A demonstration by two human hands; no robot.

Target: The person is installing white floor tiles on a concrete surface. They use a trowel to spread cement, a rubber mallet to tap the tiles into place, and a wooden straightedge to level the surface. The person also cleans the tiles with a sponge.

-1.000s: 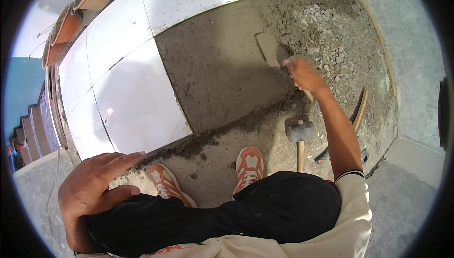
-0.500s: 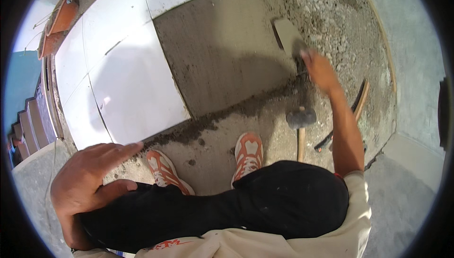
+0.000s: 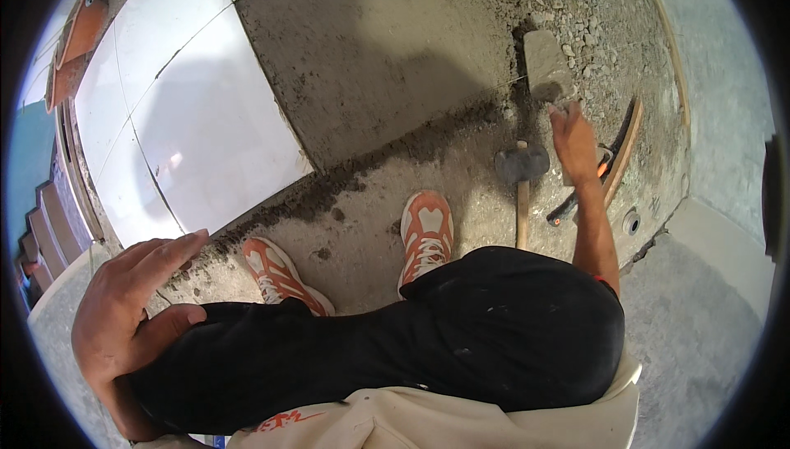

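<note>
My right hand point(image 3: 574, 143) is closed round the handle of a mortar-smeared trowel point(image 3: 546, 58). The trowel's flat blade is at the right edge of a smooth grey mortar bed point(image 3: 387, 46), beside loose rubble. My left hand point(image 3: 136, 293) rests over my left knee, its fingers stretched out and its thumb apart, with nothing in it. Large white tiles point(image 3: 210, 128) lie left of the mortar, their edge meeting it. Between my right hand and my right foot lies a mallet with a black head point(image 3: 512, 166) and a wooden handle.
Right of my right hand lie a curved wooden piece point(image 3: 627, 148) and a black tool with orange parts point(image 3: 563, 209). Grey rubble point(image 3: 588, 13) covers the far right beside a plastered wall point(image 3: 724, 79). Orange-brown tub-like shapes point(image 3: 81, 31) and steps point(image 3: 58, 218) are at the left.
The trowel has moved right and toward me, from the smooth mortar to its right edge. My view has shifted slightly. My left hand stays over the knee.
</note>
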